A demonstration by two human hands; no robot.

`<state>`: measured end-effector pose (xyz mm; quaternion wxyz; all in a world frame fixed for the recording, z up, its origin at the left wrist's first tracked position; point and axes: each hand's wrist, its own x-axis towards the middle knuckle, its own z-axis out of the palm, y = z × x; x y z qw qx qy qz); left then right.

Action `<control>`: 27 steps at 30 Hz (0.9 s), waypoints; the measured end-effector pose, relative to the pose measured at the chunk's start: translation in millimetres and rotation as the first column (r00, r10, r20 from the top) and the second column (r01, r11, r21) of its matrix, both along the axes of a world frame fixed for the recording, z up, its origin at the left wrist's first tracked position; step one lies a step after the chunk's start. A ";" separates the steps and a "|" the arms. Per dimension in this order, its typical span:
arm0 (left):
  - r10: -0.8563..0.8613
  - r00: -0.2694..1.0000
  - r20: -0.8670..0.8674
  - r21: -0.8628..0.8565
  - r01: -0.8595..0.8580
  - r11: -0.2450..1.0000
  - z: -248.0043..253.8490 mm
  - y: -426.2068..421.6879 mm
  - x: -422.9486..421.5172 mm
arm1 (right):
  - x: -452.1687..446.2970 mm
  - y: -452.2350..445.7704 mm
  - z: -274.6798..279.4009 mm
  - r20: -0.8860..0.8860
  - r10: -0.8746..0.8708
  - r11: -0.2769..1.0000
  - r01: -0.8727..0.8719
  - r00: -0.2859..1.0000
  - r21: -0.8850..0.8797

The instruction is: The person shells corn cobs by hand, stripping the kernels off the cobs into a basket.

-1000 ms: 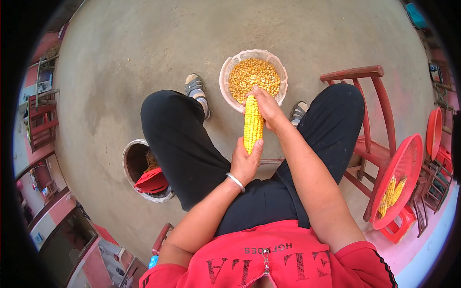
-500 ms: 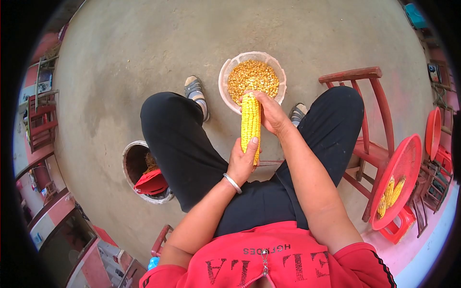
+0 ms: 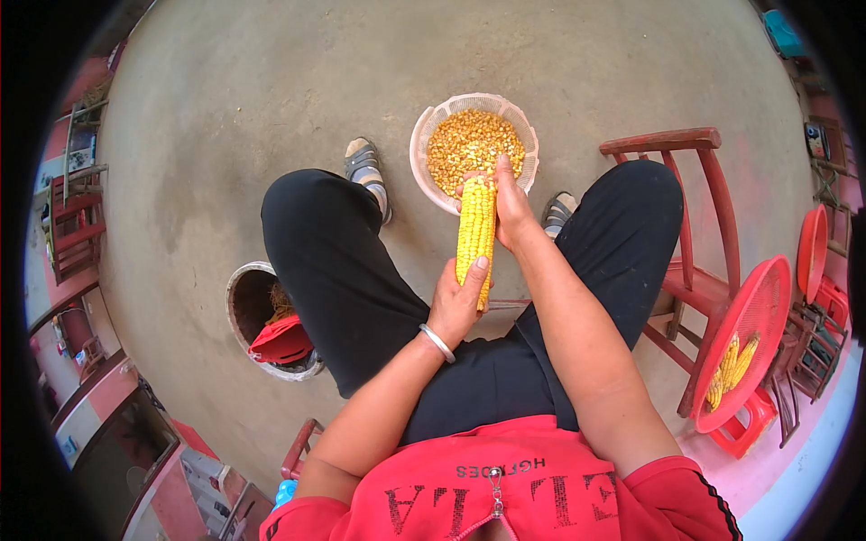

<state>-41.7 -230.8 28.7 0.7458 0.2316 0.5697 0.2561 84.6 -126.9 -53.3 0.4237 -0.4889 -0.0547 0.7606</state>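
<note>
An ear of corn [image 3: 475, 239] with rows of yellow kernels lies between my hands, its far end over the near rim of a pale plastic basket [image 3: 420, 149]. My left hand [image 3: 456, 299] is wrapped round the near end, thumb on top, with a silver bangle on that wrist. At the far end my right hand [image 3: 511, 209] holds the cob from the side and beneath; its thumb points up, off the kernels. Some of the right fingers are hidden by the cob. Loose corn kernels [image 3: 474, 144] fill much of the basket.
A red wooden chair [image 3: 722, 212] stands at the right, with a red mesh tray [image 3: 767, 298] holding several ears of corn [image 3: 732, 365] beside it. To the left of my leg is a round bin [image 3: 236, 316] with a red item inside. My sandalled feet flank the basket.
My right thumb has lifted from across the cob's far tip and swung to the right. The ear has shifted slightly right; my left hand keeps nearly the same hold.
</note>
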 end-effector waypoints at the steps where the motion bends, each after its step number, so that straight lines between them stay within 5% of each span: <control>1: 0.013 1.000 0.003 -0.005 -0.013 1.000 0.0 0.1 0.5 | 1.6 -0.5 -3.2 -0.041 0.018 0.999 -0.017 0.999 0.029; 15: 0.001 0.990 -0.140 0.109 0.014 0.994 -8.3 -5.8 2.1 | -2.8 -1.7 -4.1 0.248 0.222 0.941 -0.274 0.943 0.201; 20: -0.005 0.993 -0.114 0.107 0.017 0.994 -9.6 -5.9 1.3 | -2.2 2.2 0.3 0.147 0.130 0.989 -0.139 0.981 0.054; 27: 0.055 0.998 -0.014 0.015 -0.055 0.998 -2.5 -0.2 0.4 | 2.6 -1.8 4.0 -0.061 0.093 0.990 -0.086 0.994 0.115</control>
